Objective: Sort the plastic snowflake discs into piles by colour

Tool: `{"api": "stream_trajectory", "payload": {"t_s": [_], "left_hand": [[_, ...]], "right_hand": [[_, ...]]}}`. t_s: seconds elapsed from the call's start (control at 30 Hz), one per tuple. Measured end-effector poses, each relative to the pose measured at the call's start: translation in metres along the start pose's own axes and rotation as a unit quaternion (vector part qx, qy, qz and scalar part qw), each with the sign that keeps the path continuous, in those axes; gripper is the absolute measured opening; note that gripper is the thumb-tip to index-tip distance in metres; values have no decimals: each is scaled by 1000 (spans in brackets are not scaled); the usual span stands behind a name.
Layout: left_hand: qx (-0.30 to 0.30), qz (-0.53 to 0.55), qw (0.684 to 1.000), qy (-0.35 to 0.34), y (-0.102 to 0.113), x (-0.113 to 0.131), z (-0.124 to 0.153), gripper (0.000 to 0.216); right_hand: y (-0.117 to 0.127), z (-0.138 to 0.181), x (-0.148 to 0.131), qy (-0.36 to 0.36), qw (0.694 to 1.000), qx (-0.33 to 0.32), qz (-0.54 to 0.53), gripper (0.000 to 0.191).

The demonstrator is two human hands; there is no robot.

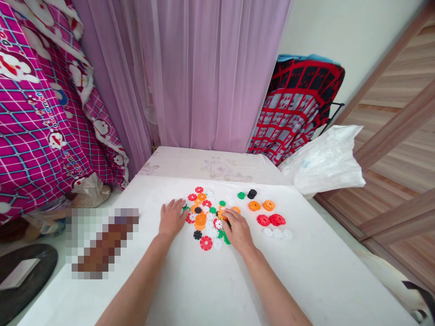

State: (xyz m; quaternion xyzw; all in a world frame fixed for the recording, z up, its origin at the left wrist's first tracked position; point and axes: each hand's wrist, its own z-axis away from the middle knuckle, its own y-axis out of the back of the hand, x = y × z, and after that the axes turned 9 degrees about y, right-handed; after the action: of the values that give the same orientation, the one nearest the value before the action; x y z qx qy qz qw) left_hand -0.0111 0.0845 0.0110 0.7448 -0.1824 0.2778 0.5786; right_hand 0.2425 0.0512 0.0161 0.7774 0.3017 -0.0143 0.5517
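My left grip (171, 219) lies flat on the white surface (306, 280) with its fingers spread apart. Its tips touch the left edge of the heap of small round plastic flower pieces in many colours (201, 219). My right grip (238, 228) sits on the right side of the heap, fingers bent down onto orange and green pieces. I cannot tell if it pinches one. Just to its right lie two red flower pieces (271, 220).

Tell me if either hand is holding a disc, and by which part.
Left hand lies flat beside the disc pile, holding nothing. Right hand rests on the pile; any grip cannot be told.
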Motion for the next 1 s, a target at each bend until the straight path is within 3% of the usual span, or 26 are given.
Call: {"api": "stream_trajectory", "payload": {"t_s": [0.17, 0.33, 0.47, 0.6, 0.73, 1.0], "left_hand": [[-33, 33, 998, -41, 6, 2, -6, 27], [-33, 72, 997, -23, 6, -1, 12, 37], [-24, 93, 995, -9, 7, -10, 28, 38], [8, 76, 997, -4, 11, -19, 40, 32], [25, 47, 998, -27, 13, -23, 49, 27], [26, -21, 998, -45, 20, -18, 55, 29]], "right_hand": [[-4, 10, 1, -61, 997, 52, 12, 14], [-5, 11, 2, -92, 993, 56, 46, 15], [-8, 13, 3, -104, 986, 95, 94, 23], [-10, 12, -1, -6, 988, 105, 109, 38], [-14, 9, -3, 69, 991, 57, 102, 34], [-18, 28, 0, -49, 985, 122, 116, 23]]}}
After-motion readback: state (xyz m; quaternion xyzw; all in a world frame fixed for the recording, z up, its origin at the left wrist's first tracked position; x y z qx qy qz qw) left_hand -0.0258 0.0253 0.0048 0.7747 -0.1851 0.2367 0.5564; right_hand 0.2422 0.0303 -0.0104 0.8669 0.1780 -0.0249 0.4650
